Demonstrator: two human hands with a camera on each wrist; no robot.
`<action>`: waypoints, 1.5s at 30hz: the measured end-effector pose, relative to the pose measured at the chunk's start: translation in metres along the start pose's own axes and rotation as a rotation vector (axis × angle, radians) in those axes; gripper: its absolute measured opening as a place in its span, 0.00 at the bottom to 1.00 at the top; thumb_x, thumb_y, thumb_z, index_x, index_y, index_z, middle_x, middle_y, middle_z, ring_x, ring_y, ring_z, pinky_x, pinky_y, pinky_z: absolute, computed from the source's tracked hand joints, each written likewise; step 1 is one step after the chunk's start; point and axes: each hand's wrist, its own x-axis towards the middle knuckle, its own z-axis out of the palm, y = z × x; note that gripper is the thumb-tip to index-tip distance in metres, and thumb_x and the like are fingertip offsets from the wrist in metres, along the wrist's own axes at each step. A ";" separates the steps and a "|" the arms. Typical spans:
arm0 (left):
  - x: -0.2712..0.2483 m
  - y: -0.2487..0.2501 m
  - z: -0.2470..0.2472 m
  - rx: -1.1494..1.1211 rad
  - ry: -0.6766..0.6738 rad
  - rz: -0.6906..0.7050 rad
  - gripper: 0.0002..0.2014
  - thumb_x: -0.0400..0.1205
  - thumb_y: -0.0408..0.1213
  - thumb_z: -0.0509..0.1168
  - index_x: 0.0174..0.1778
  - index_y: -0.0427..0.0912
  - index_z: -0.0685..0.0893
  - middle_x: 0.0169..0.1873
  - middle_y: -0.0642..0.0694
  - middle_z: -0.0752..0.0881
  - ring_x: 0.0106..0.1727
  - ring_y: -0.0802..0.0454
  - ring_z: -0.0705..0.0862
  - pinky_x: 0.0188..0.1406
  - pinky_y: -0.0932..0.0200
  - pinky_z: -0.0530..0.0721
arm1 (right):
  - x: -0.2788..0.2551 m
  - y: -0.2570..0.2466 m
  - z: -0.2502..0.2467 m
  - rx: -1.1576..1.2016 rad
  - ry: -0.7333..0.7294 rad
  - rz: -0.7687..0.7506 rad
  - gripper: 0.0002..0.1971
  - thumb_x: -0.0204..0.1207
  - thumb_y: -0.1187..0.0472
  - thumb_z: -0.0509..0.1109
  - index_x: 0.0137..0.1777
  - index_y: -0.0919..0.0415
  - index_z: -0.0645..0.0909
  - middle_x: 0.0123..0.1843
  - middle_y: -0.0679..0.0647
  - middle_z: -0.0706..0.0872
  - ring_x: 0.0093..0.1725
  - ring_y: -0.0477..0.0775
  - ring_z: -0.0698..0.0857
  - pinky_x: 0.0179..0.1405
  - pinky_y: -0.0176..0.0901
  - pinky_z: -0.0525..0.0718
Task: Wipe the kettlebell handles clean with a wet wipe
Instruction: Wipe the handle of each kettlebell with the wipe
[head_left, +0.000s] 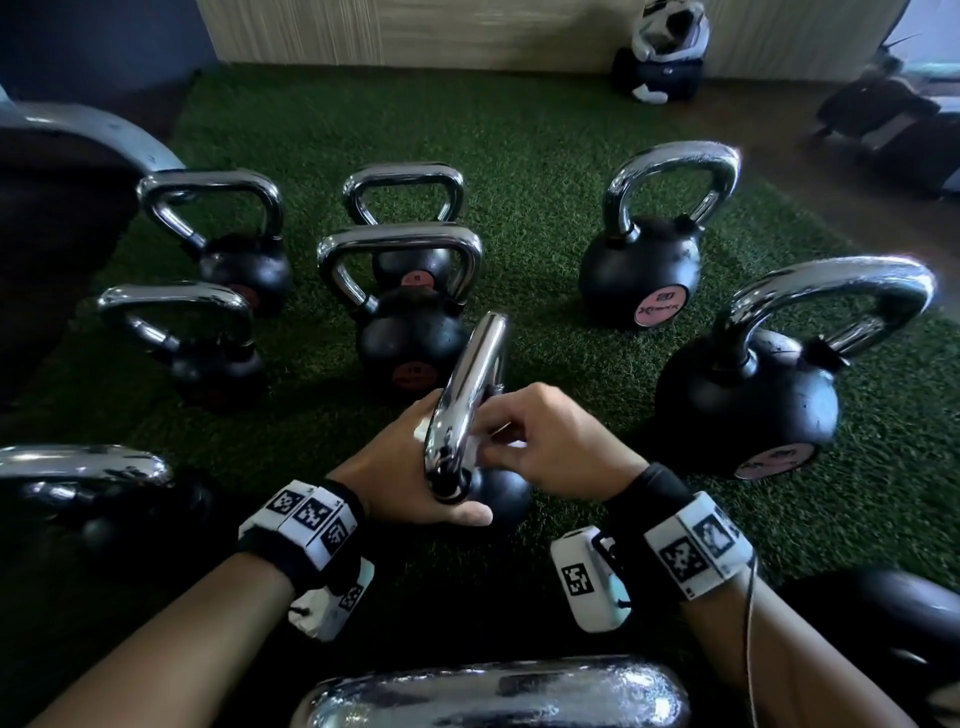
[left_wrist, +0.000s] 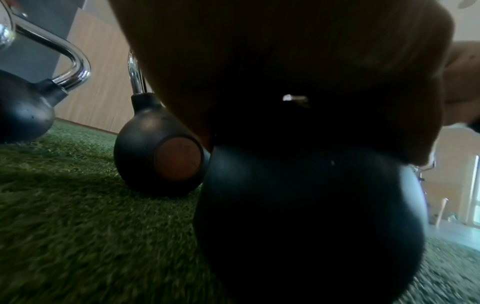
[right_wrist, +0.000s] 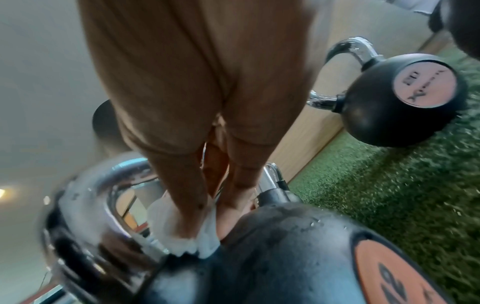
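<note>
The kettlebell (head_left: 498, 493) being worked stood on the green turf (head_left: 545, 156) just in front of the person, amid the other kettlebells (head_left: 641, 270), its chrome handle (head_left: 470, 395) turned edge-on to the head camera. The left hand (head_left: 410, 467) cupped the near leg of the handle where it meets the black ball, fingers curled behind the chrome and thumb lying along the ball. The right hand (head_left: 550, 447) was clenched on the wet wipe (right_wrist: 205, 232), fingertips pressing it into the inside bend of the handle at its base. Judgement: the bell looked heavy and rigid and should stay put under rubbing, so bracing low at the handle root is enough. Wet chrome is likely slippery; the wipe is soft and thin, so bunch it and wrap it round the bar.
</note>
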 end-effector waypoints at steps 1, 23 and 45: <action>-0.004 0.000 0.002 -0.044 0.011 -0.016 0.48 0.62 0.53 0.89 0.79 0.55 0.75 0.74 0.51 0.78 0.77 0.55 0.77 0.78 0.50 0.77 | 0.000 -0.002 0.003 -0.039 -0.034 -0.018 0.11 0.74 0.71 0.79 0.47 0.52 0.91 0.41 0.36 0.90 0.44 0.35 0.89 0.54 0.40 0.89; -0.012 0.024 0.000 0.020 0.014 -0.149 0.51 0.57 0.54 0.89 0.71 0.75 0.65 0.71 0.64 0.67 0.78 0.65 0.69 0.77 0.65 0.73 | -0.005 0.000 0.008 0.825 -0.166 0.108 0.05 0.71 0.75 0.78 0.46 0.72 0.88 0.40 0.61 0.93 0.38 0.51 0.93 0.46 0.41 0.92; -0.015 0.018 0.002 -0.046 0.063 -0.097 0.58 0.57 0.60 0.86 0.79 0.79 0.58 0.84 0.56 0.66 0.86 0.56 0.63 0.86 0.41 0.67 | 0.008 0.000 0.008 0.912 0.281 0.089 0.16 0.51 0.75 0.88 0.33 0.63 0.86 0.46 0.70 0.93 0.41 0.62 0.94 0.45 0.52 0.94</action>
